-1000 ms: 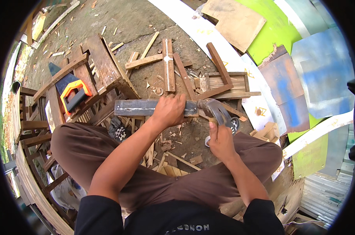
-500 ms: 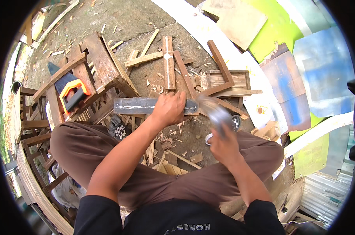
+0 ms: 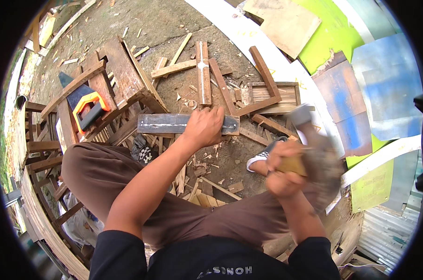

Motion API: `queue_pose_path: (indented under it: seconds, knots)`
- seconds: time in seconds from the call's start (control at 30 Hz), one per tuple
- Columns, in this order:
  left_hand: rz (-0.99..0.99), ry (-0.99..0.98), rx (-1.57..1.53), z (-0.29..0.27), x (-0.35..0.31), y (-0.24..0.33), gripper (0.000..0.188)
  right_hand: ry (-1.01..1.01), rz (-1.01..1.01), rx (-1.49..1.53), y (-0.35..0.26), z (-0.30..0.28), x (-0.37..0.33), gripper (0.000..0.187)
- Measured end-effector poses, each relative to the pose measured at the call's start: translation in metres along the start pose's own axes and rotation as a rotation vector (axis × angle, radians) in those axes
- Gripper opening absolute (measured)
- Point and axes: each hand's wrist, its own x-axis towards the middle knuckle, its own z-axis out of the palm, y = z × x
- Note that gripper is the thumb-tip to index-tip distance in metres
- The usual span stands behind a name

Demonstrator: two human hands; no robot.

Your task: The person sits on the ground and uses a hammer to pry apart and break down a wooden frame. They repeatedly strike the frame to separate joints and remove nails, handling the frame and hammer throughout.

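My left hand [image 3: 203,127] presses down on a flat grey metal bar [image 3: 167,123] that lies across wooden scraps in front of my knees. Raised to the right of the bar, my right hand [image 3: 281,169] grips the wooden handle of a hammer [image 3: 316,154]. The hammer head is blurred with motion and points up and away from the bar.
An orange-handled hand saw [image 3: 88,107] rests on a wooden frame [image 3: 113,79] at the left. Wood offcuts [image 3: 203,74] and a small slatted crate [image 3: 272,95] lie on the dirt ahead. Painted boards [image 3: 360,93] lean at the right. A shoe [image 3: 263,156] shows by my right knee.
My right hand has swung the hammer up and to the right, away from the bar's right end. The left hand has stayed on the bar.
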Motion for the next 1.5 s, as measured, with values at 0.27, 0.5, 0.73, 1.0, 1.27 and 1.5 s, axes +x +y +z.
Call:
queue_pose_path:
  seconds: [0.27,0.5,0.73,1.0,1.27,1.5]
  knots:
    - [-0.030,0.001,0.016,-0.004,0.005,0.002,0.056,-0.394,0.411,-0.520,0.004,-0.020,0.019,0.042]
    - [0.001,0.052,0.022,0.002,0.002,-0.001,0.059,0.057,0.038,0.147,-0.018,-0.018,0.016,0.050]
    - [0.001,0.011,0.083,-0.001,0.003,0.002,0.053,-0.341,0.649,-0.572,0.036,-0.006,0.004,0.045]
    - [0.012,0.034,0.019,-0.002,0.000,0.002,0.045,0.173,0.221,0.092,-0.041,-0.028,0.038,0.062]
    - [-0.026,-0.093,0.022,-0.007,0.003,0.002,0.057,-0.258,0.601,-0.446,0.069,0.002,-0.027,0.055]
    - [0.013,-0.149,0.012,-0.015,0.002,0.004,0.080,0.166,1.190,0.300,0.090,-0.018,-0.028,0.055]
